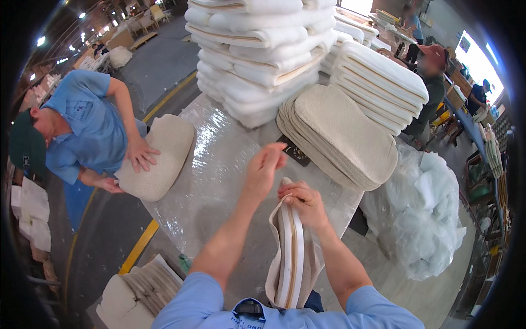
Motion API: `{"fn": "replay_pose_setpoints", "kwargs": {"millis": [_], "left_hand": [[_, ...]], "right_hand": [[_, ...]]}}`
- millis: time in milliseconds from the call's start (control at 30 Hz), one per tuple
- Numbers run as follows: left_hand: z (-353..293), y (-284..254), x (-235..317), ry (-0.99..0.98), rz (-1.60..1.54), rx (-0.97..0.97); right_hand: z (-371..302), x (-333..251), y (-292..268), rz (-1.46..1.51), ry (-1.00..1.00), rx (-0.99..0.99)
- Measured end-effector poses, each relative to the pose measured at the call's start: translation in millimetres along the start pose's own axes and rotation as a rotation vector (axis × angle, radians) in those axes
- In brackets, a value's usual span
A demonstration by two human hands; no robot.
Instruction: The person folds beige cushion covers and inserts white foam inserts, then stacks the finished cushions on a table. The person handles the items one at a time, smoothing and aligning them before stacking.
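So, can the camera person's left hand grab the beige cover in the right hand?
Probably yes: the left hand is close to the beige cover, with nothing seen between them, and the right hand hides only part of its far end.

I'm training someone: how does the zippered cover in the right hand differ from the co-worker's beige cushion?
The zippered cover is held edge-on to the camera, while the cushion shows its broad face. The cover shows a long zipper; the cushion shows none. The cover looks wavy along its left side, while the cushion looks smooth. Both are beige.
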State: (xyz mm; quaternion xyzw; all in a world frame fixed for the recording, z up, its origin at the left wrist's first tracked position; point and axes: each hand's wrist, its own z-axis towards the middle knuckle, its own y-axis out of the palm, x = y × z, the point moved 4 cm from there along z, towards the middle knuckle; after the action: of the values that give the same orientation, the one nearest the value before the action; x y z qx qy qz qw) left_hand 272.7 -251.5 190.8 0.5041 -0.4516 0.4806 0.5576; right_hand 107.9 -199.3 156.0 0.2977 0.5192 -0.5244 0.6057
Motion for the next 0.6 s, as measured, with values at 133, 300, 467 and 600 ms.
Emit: {"fn": "replay_pose_setpoints", "kwargs": {"millis": [133, 300, 467, 600], "left_hand": [[38, 59, -3, -0.111, -0.146, -0.549], [28, 88, -23, -0.32, 0.065, -0.839], [18, 96, -15, -0.268, 0.302, -0.945], [12, 90, -22, -0.251, 0.397, -0.946]], "right_hand": [[-7, -1, 11, 0.053, 0.019, 0.076], [-17, 3, 9, 0.1, 0.113, 0.11], [-27, 15, 13, 0.099, 0.115, 0.113], [-29, 16, 19, 0.147, 0.087, 0.069]]}}
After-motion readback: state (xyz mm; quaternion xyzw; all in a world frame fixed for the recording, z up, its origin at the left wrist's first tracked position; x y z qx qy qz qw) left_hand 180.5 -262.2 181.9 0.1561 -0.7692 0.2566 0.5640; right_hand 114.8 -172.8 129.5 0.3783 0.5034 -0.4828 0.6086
